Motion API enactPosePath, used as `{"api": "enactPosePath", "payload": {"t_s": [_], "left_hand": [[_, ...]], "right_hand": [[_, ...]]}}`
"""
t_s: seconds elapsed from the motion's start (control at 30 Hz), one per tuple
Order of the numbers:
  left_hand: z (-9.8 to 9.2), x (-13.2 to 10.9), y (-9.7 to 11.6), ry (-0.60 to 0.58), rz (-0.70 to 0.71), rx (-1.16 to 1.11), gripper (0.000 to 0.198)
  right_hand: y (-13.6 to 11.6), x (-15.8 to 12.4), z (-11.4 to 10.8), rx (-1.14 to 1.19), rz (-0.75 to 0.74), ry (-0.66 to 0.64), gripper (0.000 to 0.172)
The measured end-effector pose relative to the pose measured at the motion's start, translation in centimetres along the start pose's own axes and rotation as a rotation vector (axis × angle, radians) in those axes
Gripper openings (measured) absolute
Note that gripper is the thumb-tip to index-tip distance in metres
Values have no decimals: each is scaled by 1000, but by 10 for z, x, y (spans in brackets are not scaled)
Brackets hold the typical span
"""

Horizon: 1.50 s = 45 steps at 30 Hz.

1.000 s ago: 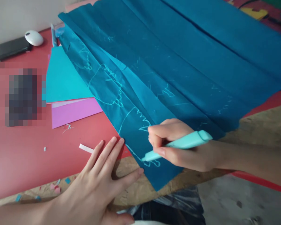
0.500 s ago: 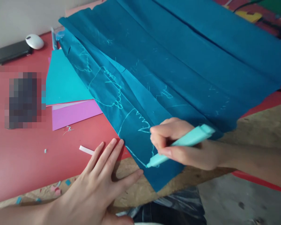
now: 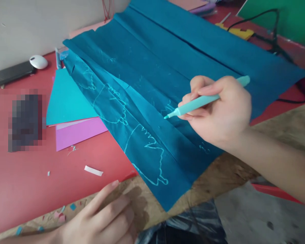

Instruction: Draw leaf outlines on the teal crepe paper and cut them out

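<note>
Head view: right hand [image 3: 220, 113] closed round a mint marker [image 3: 205, 100], pinched near the tip end between thumb and fingers; tip just above or barely on the blue sheet [image 3: 183, 64], cannot tell which; left hand [image 3: 105, 220] empty, fingers loosely curled, resting on the bare board edge near the sheet's near corner, not touching the sheet.

Blue sheet lies across the red table [image 3: 27, 189], near corner hanging over the table's front edge; pale outline [image 3: 147, 152] drawn on the sheet's near-left part, more faint marks further up it.

Handling, judged: sheet looks thin, light, soft, creased in long folds; likely shifts and tears easily; best pinned flat with a palm beside the line, lifted by an edge or corner; marker light, stiff, smooth; held low on the barrel for control.

Left of the sheet: cyan paper [image 3: 66, 105] partly tucked under it, pink paper [image 3: 78, 134] below that; white strip [image 3: 93, 170] and small scraps on the red table; mouse [image 3: 38, 61] and a dark flat device far left of the sheet; black cable [image 3: 274, 40] and yellow piece right of the sheet's far end.

Containers: none in view.
</note>
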<state>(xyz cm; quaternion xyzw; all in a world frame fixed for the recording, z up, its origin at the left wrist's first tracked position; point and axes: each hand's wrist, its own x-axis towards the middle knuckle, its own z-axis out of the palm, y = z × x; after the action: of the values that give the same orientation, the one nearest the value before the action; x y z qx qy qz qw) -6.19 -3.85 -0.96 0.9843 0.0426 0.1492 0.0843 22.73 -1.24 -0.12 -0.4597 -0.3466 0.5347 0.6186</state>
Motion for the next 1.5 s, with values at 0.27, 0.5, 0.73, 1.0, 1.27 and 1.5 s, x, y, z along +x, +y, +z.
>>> {"api": "enactPosePath", "payload": {"t_s": [0.27,0.5,0.73,1.0,1.27,1.5], "left_hand": [[-2,2,-1,-42,6,-8,25],[-5,17,-5,1,-179,63,24],[-6,12,-41,-216,-240,307,63],[-4,9,-44,-242,-254,327,66],[-4,10,-45,-199,-227,345,60],[-8,11,-45,-192,-190,346,56]], "right_hand": [[1,-1,5,111,50,73,22],[9,1,6,-80,-98,44,12],[20,6,-1,-891,-428,-419,16],[29,11,-5,-1075,-520,-432,29],[31,13,-6,-1070,-535,-419,31],[31,11,-2,-1046,-547,-404,26]]}}
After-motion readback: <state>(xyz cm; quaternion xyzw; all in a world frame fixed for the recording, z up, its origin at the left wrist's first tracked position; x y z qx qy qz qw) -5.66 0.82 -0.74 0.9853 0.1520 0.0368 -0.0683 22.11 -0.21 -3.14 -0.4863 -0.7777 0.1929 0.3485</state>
